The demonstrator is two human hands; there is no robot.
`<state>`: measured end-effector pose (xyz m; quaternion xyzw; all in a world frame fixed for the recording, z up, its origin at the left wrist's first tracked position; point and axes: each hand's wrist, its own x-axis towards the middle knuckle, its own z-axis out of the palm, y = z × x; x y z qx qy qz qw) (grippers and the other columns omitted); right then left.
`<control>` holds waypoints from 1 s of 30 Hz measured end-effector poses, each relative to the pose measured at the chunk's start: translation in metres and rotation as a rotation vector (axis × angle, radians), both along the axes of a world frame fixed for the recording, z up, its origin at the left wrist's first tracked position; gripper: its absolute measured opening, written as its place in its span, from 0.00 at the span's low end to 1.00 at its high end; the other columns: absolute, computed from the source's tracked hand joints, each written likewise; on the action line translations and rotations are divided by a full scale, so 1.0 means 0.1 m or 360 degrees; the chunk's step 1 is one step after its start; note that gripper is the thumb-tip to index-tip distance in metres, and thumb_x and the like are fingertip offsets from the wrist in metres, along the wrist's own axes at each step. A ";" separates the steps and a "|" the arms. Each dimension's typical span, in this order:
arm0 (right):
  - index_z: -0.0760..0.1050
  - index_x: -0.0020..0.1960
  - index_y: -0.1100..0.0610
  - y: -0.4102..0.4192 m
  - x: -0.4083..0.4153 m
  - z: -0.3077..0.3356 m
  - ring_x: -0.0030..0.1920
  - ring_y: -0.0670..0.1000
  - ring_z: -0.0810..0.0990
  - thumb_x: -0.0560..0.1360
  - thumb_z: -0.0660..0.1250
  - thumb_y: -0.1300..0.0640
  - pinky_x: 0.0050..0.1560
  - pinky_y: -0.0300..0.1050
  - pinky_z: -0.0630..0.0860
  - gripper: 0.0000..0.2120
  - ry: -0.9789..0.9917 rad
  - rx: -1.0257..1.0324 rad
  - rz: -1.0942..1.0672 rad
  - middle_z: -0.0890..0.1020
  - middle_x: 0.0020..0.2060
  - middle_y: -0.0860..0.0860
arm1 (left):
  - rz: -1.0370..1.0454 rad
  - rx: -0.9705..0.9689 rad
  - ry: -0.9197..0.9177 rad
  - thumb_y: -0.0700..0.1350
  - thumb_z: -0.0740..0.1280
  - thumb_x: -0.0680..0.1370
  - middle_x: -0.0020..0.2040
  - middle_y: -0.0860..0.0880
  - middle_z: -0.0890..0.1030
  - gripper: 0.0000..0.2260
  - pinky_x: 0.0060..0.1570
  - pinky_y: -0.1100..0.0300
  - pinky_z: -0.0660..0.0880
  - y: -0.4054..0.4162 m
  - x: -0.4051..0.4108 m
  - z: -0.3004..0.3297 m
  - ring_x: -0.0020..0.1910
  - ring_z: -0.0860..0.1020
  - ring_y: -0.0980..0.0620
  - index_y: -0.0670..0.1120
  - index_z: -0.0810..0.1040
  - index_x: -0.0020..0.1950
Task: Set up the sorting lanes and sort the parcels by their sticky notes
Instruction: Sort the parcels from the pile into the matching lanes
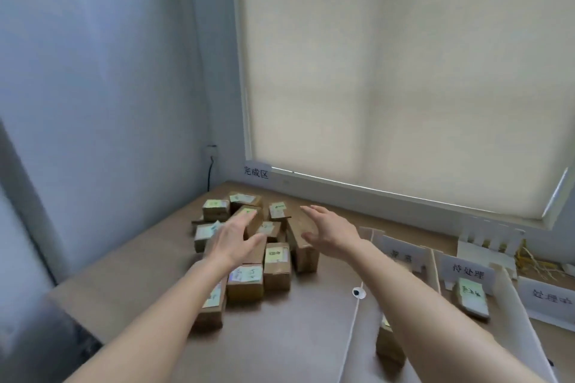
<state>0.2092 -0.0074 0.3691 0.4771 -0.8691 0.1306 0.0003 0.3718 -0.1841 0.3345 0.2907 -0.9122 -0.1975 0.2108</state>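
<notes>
Parcels (249, 246): heaped on tabletop (130, 264). We hold left hand (236, 236) and right hand (333, 236) above, fingers wide, empty, poised to pick.

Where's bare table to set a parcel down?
Free: table between the parcel pile and left edge; also near strip between pile and white divider. Crowded: the pile under both hands, and right lanes around the lane signs.

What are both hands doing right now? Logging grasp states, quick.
Left hand: open, fingers spread over the parcels, holding nothing.
Right hand: open, fingers straight, holding nothing.
</notes>
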 end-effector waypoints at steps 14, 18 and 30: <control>0.56 0.81 0.44 -1.77 1.35 0.23 0.74 0.55 0.68 0.81 0.64 0.45 0.64 0.53 0.73 0.32 0.0112 0.0012 0.0387 0.62 0.79 0.48 | 0.0427 0.0052 -0.0050 0.64 0.65 0.76 0.76 0.53 0.66 0.31 0.69 0.50 0.68 -1.38 1.85 0.14 0.73 0.67 0.49 0.58 0.63 0.77; 0.55 0.81 0.43 -2.25 1.26 -0.02 0.72 0.55 0.71 0.81 0.65 0.45 0.59 0.52 0.76 0.32 0.0089 0.0045 0.0407 0.63 0.79 0.48 | 0.0431 0.0105 -0.0102 0.64 0.65 0.76 0.76 0.53 0.66 0.31 0.68 0.50 0.69 -1.80 1.84 -0.06 0.73 0.66 0.49 0.58 0.62 0.77; 0.55 0.80 0.39 -3.44 0.57 -0.95 0.75 0.54 0.68 0.81 0.64 0.45 0.60 0.54 0.79 0.31 -0.0131 0.0185 0.0251 0.62 0.79 0.47 | 0.0328 0.0244 -0.0332 0.61 0.65 0.78 0.80 0.52 0.57 0.30 0.70 0.46 0.64 -2.99 1.05 -0.68 0.76 0.61 0.47 0.60 0.59 0.78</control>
